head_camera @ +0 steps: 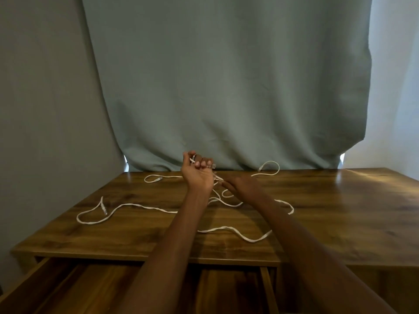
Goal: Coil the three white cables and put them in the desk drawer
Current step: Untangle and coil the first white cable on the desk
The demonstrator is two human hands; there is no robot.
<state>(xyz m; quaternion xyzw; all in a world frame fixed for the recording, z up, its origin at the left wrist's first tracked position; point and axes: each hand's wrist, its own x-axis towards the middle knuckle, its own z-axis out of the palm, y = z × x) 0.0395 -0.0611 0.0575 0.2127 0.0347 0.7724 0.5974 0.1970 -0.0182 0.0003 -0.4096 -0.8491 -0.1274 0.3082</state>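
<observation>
White cables lie tangled across the wooden desk [340, 211]. One long cable [140, 207] loops to the left with a plug at its end. Another cable [269, 168] curls at the back right near the curtain. A third stretch [244, 236] runs along the front. My left hand [198, 172] is raised palm up at the back middle, fingers curled around a cable end whose plug sticks out to the right. My right hand [240, 183] sits just beside it, low over the desk, fingers pinching the same cable strand. The open desk drawer [74, 288] is below the front edge.
A grey-green curtain [226, 87] hangs right behind the desk's back edge. A grey wall stands at the left. The drawer is pulled out towards me at the lower left, its wooden walls framing a bare inside.
</observation>
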